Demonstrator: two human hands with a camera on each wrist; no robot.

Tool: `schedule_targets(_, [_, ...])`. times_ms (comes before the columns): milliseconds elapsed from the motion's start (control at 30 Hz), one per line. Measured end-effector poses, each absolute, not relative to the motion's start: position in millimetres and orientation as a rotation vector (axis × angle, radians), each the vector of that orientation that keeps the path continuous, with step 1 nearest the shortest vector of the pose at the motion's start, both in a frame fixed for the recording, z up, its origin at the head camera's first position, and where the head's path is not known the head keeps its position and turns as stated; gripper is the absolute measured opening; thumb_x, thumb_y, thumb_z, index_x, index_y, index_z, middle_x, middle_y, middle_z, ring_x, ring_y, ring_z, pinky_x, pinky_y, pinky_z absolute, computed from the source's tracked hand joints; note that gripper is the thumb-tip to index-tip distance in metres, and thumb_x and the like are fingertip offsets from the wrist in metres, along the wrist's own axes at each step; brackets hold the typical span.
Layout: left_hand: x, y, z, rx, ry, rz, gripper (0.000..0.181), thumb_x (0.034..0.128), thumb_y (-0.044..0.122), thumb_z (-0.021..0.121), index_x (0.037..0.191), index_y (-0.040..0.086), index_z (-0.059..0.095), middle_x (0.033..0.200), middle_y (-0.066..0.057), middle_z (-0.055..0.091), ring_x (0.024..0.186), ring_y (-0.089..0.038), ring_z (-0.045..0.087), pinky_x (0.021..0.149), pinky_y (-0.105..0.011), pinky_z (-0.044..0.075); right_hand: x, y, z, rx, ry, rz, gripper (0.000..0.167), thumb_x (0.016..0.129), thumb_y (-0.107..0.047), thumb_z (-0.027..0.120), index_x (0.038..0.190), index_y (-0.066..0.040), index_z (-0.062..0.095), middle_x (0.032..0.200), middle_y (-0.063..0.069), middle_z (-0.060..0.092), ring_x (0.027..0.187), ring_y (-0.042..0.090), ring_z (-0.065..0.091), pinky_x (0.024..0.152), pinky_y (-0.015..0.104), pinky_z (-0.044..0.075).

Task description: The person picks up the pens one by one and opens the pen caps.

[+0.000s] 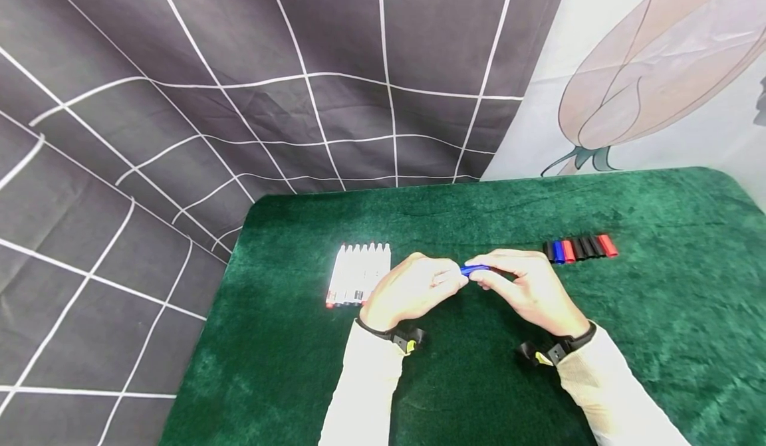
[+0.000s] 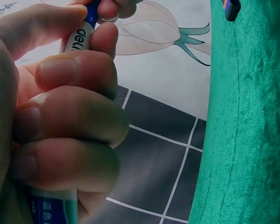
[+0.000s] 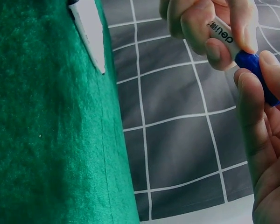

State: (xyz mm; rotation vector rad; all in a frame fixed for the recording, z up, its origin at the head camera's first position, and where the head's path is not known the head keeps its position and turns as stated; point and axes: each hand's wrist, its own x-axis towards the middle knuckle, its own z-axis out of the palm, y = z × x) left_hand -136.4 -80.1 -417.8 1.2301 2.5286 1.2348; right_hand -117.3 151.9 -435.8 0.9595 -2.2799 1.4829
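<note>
Above the middle of the green cloth, both hands meet on one marker. My left hand wraps its fingers round the white barrel, which bears "deli" lettering. The lower end of the marker shows below the curled fingers in the left wrist view. My right hand pinches the blue cap between thumb and fingertips. In the head view, only this blue cap shows between the hands. Whether the cap is fully seated on the marker, I cannot tell.
Several white markers lie side by side on the green cloth, left of my left hand. A row of black, blue and red caps lies beyond my right hand. A grey gridded curtain hangs behind the table.
</note>
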Motion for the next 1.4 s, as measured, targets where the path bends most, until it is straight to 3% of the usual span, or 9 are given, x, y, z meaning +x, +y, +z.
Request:
schedule_targets(333, [-137.1,-82.2,-418.3,1.193,2.537,1.21,0.034,0.1023,0.031,0.055,0.07,0.02,0.051,0.063,0.012,0.037,0.055,0.0,0.035,0.052,-0.02,0.03,-117.9,150.2,-439.2,0.95,-2.28,1.503,0.037,0.08,0.011,0.076,0.111,-0.009,0.076,0.096,-0.002,0.072,0.074,0.007,0.065,0.074,0.018,0.051])
schedule_targets(600, [-137.9,-84.8,-419.5,1.207,2.553,1.221,0.034,0.102,0.03,0.056,0.07,0.02,0.05,0.063,0.011,0.037,0.054,0.0,0.034,0.051,-0.021,0.029,-115.7,143.3,-436.6,0.883,-2.279,1.535,0.036,0.078,0.013,0.077,0.109,-0.006,0.076,0.104,0.002,0.074,0.093,0.007,0.068,0.083,0.017,0.051])
schedule_targets(833, [-138.9,-87.4,-421.7,1.09,2.611,1.21,0.029,0.1019,0.032,0.057,0.076,0.02,0.055,0.063,0.011,0.038,0.055,-0.001,0.036,0.051,-0.021,0.03,-112.0,130.9,-438.5,0.467,-2.332,1.904,0.03,0.089,-0.003,0.074,0.119,0.0,0.069,0.095,0.004,0.073,0.075,0.008,0.068,0.066,0.018,0.053])
schedule_targets(967, [-138.8,-87.3,-421.1,1.06,2.644,1.202,0.025,0.1026,0.033,0.055,0.081,0.021,0.06,0.065,0.011,0.042,0.057,-0.002,0.04,0.052,-0.021,0.033,-109.9,123.8,-441.9,0.321,-2.129,2.299,0.028,0.092,0.001,0.069,0.116,0.012,0.061,0.095,0.002,0.074,0.083,0.011,0.071,0.077,0.027,0.057])
schedule_targets(1200, [-139.4,-87.5,-421.1,1.017,2.69,1.197,0.024,0.1023,0.035,0.055,0.082,0.023,0.061,0.065,0.012,0.044,0.058,-0.002,0.042,0.053,-0.021,0.035,-109.5,113.6,-448.0,0.22,-1.936,2.473,0.019,0.093,0.005,0.066,0.112,0.003,0.067,0.093,0.001,0.074,0.082,0.013,0.072,0.08,0.028,0.057])
schedule_targets(1400, [-139.7,-87.4,-420.6,0.997,2.754,1.141,0.026,0.1018,0.039,0.056,0.082,0.023,0.063,0.066,0.011,0.046,0.059,-0.002,0.044,0.053,-0.021,0.036,-110.2,110.7,-448.2,0.18,-1.904,2.436,0.024,0.092,0.006,0.067,0.115,0.007,0.065,0.091,0.001,0.075,0.081,0.011,0.071,0.08,0.026,0.056])
